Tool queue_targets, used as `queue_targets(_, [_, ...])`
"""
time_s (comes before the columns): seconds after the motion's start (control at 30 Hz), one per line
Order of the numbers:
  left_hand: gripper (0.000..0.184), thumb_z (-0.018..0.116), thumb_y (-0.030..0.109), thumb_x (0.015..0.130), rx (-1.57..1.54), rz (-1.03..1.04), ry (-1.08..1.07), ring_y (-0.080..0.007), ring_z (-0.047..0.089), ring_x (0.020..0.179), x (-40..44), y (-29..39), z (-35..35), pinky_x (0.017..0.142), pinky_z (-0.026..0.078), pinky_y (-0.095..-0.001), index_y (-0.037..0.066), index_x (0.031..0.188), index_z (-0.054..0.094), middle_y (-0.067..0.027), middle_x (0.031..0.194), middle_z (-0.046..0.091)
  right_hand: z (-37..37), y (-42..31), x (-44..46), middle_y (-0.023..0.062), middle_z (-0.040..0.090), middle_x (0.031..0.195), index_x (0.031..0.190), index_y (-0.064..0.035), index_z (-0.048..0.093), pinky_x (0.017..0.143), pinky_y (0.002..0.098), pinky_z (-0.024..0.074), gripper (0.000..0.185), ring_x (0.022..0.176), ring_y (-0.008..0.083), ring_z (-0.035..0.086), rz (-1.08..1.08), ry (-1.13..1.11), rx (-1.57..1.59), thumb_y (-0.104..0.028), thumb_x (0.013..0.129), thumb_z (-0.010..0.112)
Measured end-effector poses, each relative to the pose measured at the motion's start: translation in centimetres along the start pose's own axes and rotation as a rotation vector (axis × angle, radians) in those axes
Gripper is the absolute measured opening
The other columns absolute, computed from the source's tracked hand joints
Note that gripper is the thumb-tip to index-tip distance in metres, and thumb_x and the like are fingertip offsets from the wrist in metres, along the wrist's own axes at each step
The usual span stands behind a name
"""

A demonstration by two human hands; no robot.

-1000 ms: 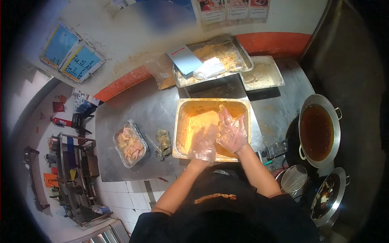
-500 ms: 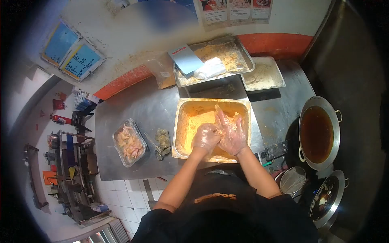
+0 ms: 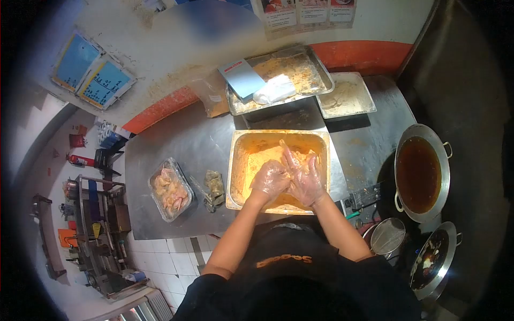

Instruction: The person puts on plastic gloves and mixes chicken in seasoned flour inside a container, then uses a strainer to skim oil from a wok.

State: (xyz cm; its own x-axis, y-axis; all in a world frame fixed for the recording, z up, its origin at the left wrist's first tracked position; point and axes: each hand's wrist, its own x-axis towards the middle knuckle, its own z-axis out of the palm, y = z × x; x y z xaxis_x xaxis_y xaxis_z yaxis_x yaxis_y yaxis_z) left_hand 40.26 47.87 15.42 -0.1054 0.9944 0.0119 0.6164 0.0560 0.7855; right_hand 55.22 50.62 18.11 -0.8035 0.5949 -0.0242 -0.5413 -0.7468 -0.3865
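Note:
Both my hands wear clear plastic gloves and are over a deep metal pan (image 3: 231, 176) of orange-yellow breading flour (image 3: 255, 158). My left hand (image 3: 271, 178) is curled closed against the palm side of my right hand. What its fingers grip, if anything, is hidden. My right hand (image 3: 307, 181) is open, with fingers stretched toward the far side of the pan and the thumb apart. Flour clings to the gloves. Left of the pan stands a clear plastic tub (image 3: 171, 190) of raw chicken pieces (image 3: 170, 187).
A crumpled bag (image 3: 214, 187) lies between tub and pan. Behind are a large floury tray (image 3: 321, 88) bearing a blue box (image 3: 242, 79), and a smaller tray (image 3: 348, 96). On the right stand a wok of brown oil (image 3: 419, 176), a strainer (image 3: 387, 237) and another pan (image 3: 431, 262).
The view has shifted very slightly. My hands stay together over the pan, with the left still curled against the right and only small finger movement.

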Motion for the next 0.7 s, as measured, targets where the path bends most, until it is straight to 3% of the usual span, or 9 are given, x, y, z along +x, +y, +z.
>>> queue_targets(0.03, [0.024, 0.064, 0.019, 0.065, 0.001, -0.004, 0.001, -0.0332, 0.058, 0.071, 0.3, -0.6, -0.1, 0.068, 0.048, -0.0382, 0.0, 0.078, 0.066, -0.0173, 0.078, 0.061, 0.0, 0.0, 0.1, -0.0007, 0.007, 0.156, 0.15, -0.0251, 0.012, 0.111, 0.0517, 0.0107, 0.092, 0.143, 0.0195, 0.003, -0.016, 0.031, -0.083, -0.082, 0.078, 0.015])
queue_targets(0.1, [0.023, 0.068, 0.015, 0.067, 0.022, -0.369, -0.088, -0.0202, 0.061, 0.077, 1.3, -1.6, -0.8, 0.068, 0.049, -0.0344, 0.0, 0.084, 0.064, -0.0119, 0.084, 0.063, -0.1, 0.0, 0.2, -0.0011, 0.006, 0.156, 0.15, -0.0248, 0.011, 0.11, 0.052, 0.0106, 0.092, 0.143, 0.0192, 0.002, -0.035, 0.06, -0.166, -0.082, 0.078, 0.014])
queue_targets(0.2, [0.022, 0.064, 0.018, 0.069, -0.396, -0.424, 0.007, -0.0254, 0.061, 0.073, 0.2, -0.6, -1.1, 0.068, 0.048, -0.0328, 0.001, 0.083, 0.066, -0.0166, 0.086, 0.065, -0.3, -0.4, 0.1, -0.0027, 0.005, 0.156, 0.15, -0.0225, 0.01, 0.11, 0.0522, 0.0084, 0.092, 0.143, 0.0187, 0.0, -0.039, 0.131, 0.075, -0.081, 0.079, 0.013])
queue_targets(0.23, [0.022, 0.064, 0.018, 0.069, -0.398, -0.423, 0.003, -0.0254, 0.061, 0.073, -0.3, -0.2, -0.7, 0.068, 0.048, -0.0328, 0.001, 0.083, 0.066, -0.0166, 0.086, 0.065, -0.7, -0.3, 0.2, -0.0037, 0.004, 0.156, 0.15, -0.0212, 0.01, 0.11, 0.0521, 0.0077, 0.093, 0.143, 0.0188, 0.001, -0.106, 0.088, 0.004, -0.081, 0.079, 0.014])
queue_targets(0.3, [0.021, 0.062, 0.017, 0.072, -0.323, -0.021, 0.054, -0.0217, 0.063, 0.073, -1.3, 0.5, 0.4, 0.068, 0.049, -0.0327, 0.001, 0.084, 0.067, -0.0159, 0.081, 0.067, -1.2, -0.1, 0.5, -0.0048, 0.004, 0.156, 0.15, -0.02, 0.01, 0.111, 0.052, 0.007, 0.093, 0.143, 0.0189, 0.001, -0.167, 0.042, -0.066, -0.081, 0.079, 0.015])
queue_targets(0.37, [0.023, 0.063, 0.013, 0.073, -0.347, -0.106, 0.056, -0.0202, 0.064, 0.074, -1.0, -0.2, 0.9, 0.07, 0.05, -0.032, 0.0, 0.091, 0.067, -0.0145, 0.083, 0.068, -1.6, 0.2, 0.9, -0.004, 0.005, 0.156, 0.15, -0.0232, 0.011, 0.11, 0.0491, 0.0174, 0.089, 0.141, 0.0195, 0.013, -0.233, 0.039, -0.156, -0.079, 0.081, 0.017])
queue_targets(0.43, [0.026, 0.065, 0.009, 0.071, -0.303, -0.454, 0.033, -0.0195, 0.063, 0.078, -0.2, -1.4, 1.5, 0.072, 0.05, -0.0318, -0.002, 0.095, 0.066, -0.0149, 0.091, 0.068, -2.3, 0.4, 0.5, -0.0039, 0.005, 0.156, 0.15, -0.0232, 0.011, 0.111, 0.0495, 0.015, 0.089, 0.141, 0.0202, 0.011, -0.222, 0.0, -0.007, -0.079, 0.081, 0.017])
queue_targets(0.6, [0.019, 0.065, 0.011, 0.073, -0.399, -0.243, 0.015, -0.0201, 0.064, 0.076, -1.0, -1.0, -0.4, 0.07, 0.05, -0.032, 0.0, 0.087, 0.067, -0.0129, 0.088, 0.068, -2.3, 0.1, 0.0, -0.003, 0.006, 0.156, 0.15, -0.0226, 0.012, 0.112, 0.0503, 0.0116, 0.088, 0.14, 0.0225, 0.013, -0.155, 0.115, 0.167, -0.079, 0.082, 0.017])
queue_targets(0.7, [0.014, 0.064, 0.012, 0.074, -0.221, -0.098, -0.079, -0.0201, 0.064, 0.075, -0.6, -2.3, 1.0, 0.068, 0.05, -0.0312, 0.001, 0.082, 0.066, -0.012, 0.085, 0.068, -2.1, 0.2, 0.6, -0.0045, 0.006, 0.156, 0.15, -0.0243, 0.012, 0.11, 0.0494, 0.0167, 0.088, 0.138, 0.0248, 0.016, -0.212, 0.049, -0.076, -0.079, 0.081, 0.018])
